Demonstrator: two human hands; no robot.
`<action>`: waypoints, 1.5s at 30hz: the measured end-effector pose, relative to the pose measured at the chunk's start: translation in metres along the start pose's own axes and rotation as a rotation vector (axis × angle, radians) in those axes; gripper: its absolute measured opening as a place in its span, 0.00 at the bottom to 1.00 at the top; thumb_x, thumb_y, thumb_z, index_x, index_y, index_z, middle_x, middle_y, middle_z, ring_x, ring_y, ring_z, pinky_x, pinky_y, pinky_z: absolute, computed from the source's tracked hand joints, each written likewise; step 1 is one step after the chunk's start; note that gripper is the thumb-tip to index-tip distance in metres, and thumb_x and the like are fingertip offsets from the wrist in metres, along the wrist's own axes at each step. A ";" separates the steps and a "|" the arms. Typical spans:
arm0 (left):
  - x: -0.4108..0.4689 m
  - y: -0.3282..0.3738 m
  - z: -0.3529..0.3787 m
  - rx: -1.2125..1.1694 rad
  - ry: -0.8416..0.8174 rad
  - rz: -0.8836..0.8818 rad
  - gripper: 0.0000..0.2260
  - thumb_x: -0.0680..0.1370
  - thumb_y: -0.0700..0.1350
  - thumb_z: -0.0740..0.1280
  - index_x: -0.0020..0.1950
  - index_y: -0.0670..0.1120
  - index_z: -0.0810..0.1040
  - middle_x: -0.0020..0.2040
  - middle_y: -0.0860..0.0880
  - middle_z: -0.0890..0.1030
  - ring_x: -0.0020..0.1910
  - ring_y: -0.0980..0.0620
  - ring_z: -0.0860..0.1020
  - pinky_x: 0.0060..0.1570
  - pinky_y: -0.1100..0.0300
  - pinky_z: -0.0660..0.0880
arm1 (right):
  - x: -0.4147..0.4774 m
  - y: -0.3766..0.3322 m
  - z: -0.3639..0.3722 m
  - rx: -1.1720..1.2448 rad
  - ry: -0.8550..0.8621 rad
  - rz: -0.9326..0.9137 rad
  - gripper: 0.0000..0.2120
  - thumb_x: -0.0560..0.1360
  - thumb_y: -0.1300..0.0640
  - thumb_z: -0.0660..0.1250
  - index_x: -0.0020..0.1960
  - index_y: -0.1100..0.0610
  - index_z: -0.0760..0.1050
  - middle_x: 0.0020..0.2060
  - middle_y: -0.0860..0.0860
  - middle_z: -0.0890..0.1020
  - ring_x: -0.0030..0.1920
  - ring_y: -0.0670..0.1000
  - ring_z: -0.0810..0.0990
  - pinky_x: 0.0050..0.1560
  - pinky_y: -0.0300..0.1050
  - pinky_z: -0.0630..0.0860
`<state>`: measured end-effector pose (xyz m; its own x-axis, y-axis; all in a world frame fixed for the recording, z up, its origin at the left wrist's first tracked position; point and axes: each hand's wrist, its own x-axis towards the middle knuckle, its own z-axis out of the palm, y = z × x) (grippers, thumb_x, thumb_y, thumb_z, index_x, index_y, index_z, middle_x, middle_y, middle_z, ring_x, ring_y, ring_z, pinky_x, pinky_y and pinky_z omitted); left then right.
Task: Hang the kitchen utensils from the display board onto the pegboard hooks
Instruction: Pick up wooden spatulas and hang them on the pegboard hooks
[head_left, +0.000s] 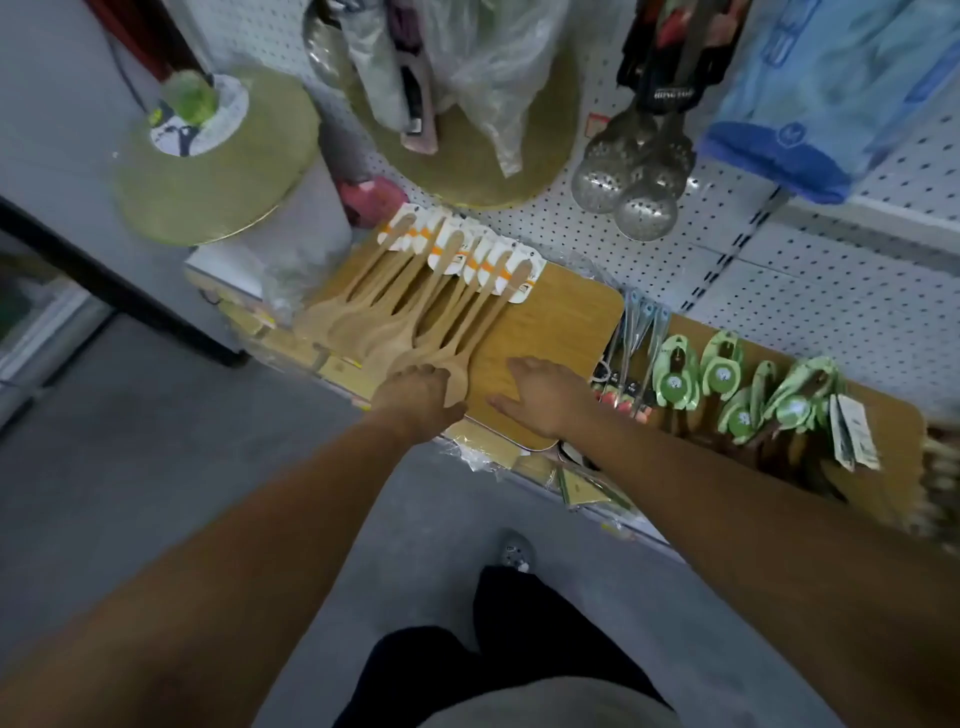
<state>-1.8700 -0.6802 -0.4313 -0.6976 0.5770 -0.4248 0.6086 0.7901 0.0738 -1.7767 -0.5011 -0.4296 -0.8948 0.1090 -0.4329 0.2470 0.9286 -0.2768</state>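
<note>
1. Hands: the left hand (418, 392) has its fingers curled over the bowl ends of the wooden spoons (415, 306) and grips the nearest of them. The right hand (545, 400) lies flat with fingers straight and spread, pressing on the bare display board (561, 322) just right of the left hand.
2. Spoons: the fanned bundle runs away from the left hand, with white-and-orange card tags (483, 254) at the far handle ends. Every spoon rests on the board; none looks lifted clear.
3. Right of the right hand: metal-handled tools (641, 332), then green-packed utensils (727, 384), all lying down and unhung.
4. Beyond both hands: the pegboard (779, 280). Slotted metal spoons (628, 182) hang on it, above and beyond the right hand. I cannot make out any free hooks.
5. Progress (judgement): pickup stage only. The wooden spoons are gathered in the left hand's grip but not yet raised. Lifting them, carrying them to the pegboard and threading the tag holes onto hooks are all left to do, and the same goes for the items on the right.
</note>
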 end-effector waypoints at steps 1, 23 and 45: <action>0.010 -0.004 0.001 0.012 0.007 0.008 0.27 0.78 0.61 0.61 0.70 0.45 0.70 0.68 0.43 0.74 0.67 0.43 0.71 0.63 0.50 0.69 | 0.007 0.002 0.006 0.009 -0.009 0.025 0.34 0.79 0.34 0.54 0.73 0.58 0.64 0.70 0.59 0.72 0.67 0.59 0.73 0.65 0.52 0.71; 0.251 -0.045 0.071 -0.131 0.055 0.101 0.13 0.79 0.49 0.65 0.60 0.44 0.77 0.56 0.43 0.79 0.55 0.42 0.79 0.50 0.50 0.78 | 0.219 0.020 0.079 0.577 0.118 0.596 0.15 0.77 0.46 0.66 0.55 0.57 0.78 0.49 0.55 0.80 0.52 0.57 0.79 0.40 0.44 0.73; 0.224 -0.025 0.028 -0.757 -0.284 -0.005 0.15 0.74 0.41 0.74 0.60 0.43 0.80 0.51 0.51 0.81 0.48 0.53 0.79 0.52 0.61 0.75 | 0.124 0.027 0.044 1.812 0.370 0.905 0.21 0.72 0.76 0.70 0.64 0.69 0.72 0.57 0.62 0.80 0.40 0.55 0.84 0.40 0.46 0.85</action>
<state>-2.0308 -0.5763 -0.5535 -0.5149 0.5793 -0.6319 0.1140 0.7769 0.6193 -1.8644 -0.4785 -0.5286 -0.2930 0.5040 -0.8125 0.3670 -0.7254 -0.5823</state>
